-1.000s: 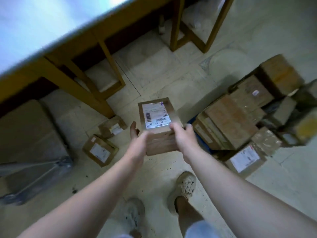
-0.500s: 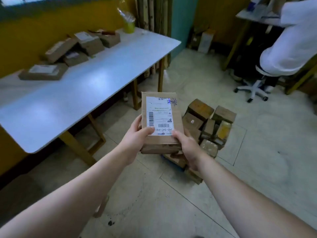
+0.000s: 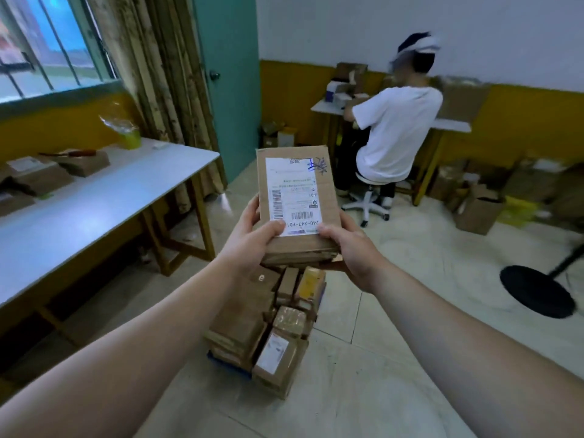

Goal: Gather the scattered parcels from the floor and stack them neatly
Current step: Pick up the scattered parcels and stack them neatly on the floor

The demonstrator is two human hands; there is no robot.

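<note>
Head view, brown cardboard parcel [image 3: 326,197], white label [image 3: 291,197]

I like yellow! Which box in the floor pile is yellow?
The yellow box at the far right corner of the pile, showing just below the held parcel; the rest are brown cardboard.

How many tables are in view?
2. A white table at left below the window, bearing parcels; a far table at the back, partly hidden by a seated person. More may be hidden.

Labelled brown parcel [image 3: 297,197] held above seemingly stacked parcels [image 3: 249,320].
</note>
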